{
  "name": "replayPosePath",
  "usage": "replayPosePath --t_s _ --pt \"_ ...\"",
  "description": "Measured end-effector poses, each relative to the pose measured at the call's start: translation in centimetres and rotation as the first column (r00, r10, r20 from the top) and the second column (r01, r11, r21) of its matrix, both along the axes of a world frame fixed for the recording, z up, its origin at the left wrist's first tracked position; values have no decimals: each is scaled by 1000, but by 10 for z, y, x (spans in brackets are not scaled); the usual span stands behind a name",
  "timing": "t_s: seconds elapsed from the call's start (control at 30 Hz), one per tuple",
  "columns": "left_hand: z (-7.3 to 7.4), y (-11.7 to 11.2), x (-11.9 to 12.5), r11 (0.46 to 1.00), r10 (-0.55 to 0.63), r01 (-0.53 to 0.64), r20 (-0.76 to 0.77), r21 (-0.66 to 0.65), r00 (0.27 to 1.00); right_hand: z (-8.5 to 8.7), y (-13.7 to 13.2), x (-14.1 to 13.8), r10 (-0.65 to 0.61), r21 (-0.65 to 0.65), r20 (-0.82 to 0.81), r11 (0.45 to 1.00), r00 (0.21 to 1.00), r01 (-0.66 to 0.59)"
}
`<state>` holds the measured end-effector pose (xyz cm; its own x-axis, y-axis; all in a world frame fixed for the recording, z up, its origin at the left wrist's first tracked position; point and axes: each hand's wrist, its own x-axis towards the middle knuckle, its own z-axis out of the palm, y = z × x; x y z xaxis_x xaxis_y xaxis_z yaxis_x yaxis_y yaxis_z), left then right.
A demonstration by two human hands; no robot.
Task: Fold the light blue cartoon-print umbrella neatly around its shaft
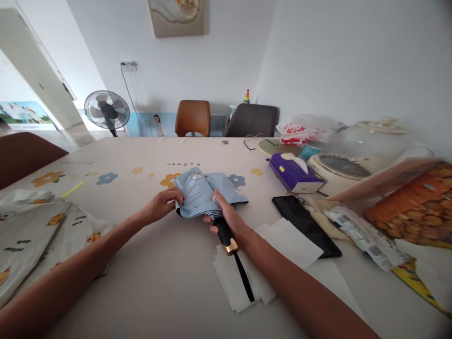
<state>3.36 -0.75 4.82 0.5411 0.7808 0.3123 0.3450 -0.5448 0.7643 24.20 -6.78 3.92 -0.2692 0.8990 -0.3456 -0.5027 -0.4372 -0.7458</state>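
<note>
A folding umbrella (197, 193) with light blue printed fabric lies at the table's middle. Its black handle with a gold end cap (226, 238) and a black wrist strap (244, 278) point toward me. My right hand (228, 219) is closed round the handle, thumb pressed on the fabric. My left hand (163, 203) pinches the fabric's left edge, fingers curled onto it. The fabric is loosely gathered around the shaft.
White paper sheets (282, 245) lie under my right forearm. A black phone (305, 225), purple tissue box (294, 173), a round appliance (339, 172), snack bags (416, 202) crowd the right. Printed cloth (31, 235) lies left. Chairs (192, 117) and a fan (107, 110) stand beyond the table (141, 155).
</note>
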Motion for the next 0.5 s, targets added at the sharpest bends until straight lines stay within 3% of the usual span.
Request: replayPosePath --t_s 0.33,0.5 --pt "-10 -2 -4 998 -9 12 54 -57 998 4 -1 1 11 16 31 1000 999 -11" --pt "-12 -5 -5 997 -79 75 115 33 990 6 -1 0 -43 80 128 996 991 33"
